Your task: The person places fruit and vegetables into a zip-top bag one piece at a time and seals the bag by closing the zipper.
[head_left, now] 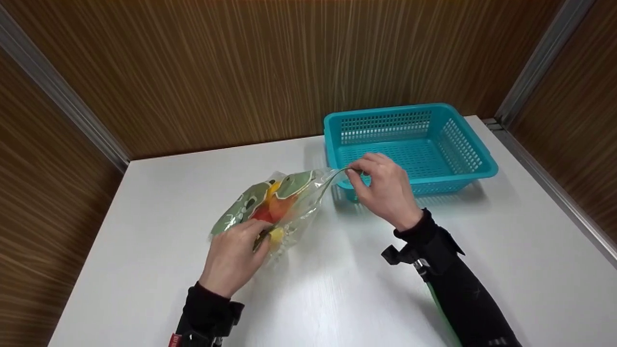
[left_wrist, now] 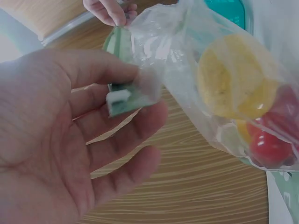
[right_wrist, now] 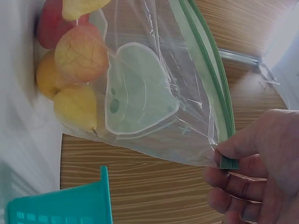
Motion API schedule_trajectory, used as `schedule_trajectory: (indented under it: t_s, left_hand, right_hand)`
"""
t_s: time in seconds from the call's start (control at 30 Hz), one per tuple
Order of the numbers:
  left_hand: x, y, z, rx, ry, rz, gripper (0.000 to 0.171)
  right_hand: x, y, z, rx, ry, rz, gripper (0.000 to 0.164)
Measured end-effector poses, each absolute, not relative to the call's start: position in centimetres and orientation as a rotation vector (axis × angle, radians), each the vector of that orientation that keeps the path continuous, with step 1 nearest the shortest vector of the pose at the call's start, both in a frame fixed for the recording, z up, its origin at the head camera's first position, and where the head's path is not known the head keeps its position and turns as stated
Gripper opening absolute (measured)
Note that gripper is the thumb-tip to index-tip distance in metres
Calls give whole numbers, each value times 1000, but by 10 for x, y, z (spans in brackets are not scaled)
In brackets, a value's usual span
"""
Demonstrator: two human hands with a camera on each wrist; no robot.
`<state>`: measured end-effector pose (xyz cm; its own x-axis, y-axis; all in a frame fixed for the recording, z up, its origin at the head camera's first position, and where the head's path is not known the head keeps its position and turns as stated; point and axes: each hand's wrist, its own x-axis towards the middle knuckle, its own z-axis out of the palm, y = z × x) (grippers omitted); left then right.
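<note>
A clear zip bag (head_left: 301, 207) with green printed shapes and a green zip strip (right_wrist: 212, 70) is held up by its top edge. Several fruits show through the plastic: a yellow pear (right_wrist: 77, 107), an orange-pink round fruit (right_wrist: 81, 53) and red ones (left_wrist: 271, 147). My left hand (head_left: 236, 255) pinches one end of the strip between thumb and fingers. At the opposite end, my right hand (head_left: 385, 188) pinches the strip's corner, overlapping the basket's near rim in the head view. The fruits sit low in the bag, close over the table.
A turquoise perforated basket (head_left: 409, 180) stands at the back right of the white table (head_left: 159, 217), with no contents showing. Wood-grain panels (head_left: 231, 72) rise behind the table and along both sides. Each forearm wears a black wrist mount (head_left: 429, 255).
</note>
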<state>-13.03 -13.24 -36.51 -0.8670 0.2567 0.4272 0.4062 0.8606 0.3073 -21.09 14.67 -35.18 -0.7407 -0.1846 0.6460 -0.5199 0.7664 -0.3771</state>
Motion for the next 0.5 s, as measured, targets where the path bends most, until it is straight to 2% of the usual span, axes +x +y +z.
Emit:
schedule_trajectory:
  t_s: [0.2,0.5]
  left_hand:
    - [-140,-145,-364,-290,-2537,-676,14]
    - [-140,-163,-353,-67,-2114,-1160,17]
  right_hand:
    - [-209,154,-351,531,-2406,753,15]
    - [-193,168,-334,647,-2497,889,15]
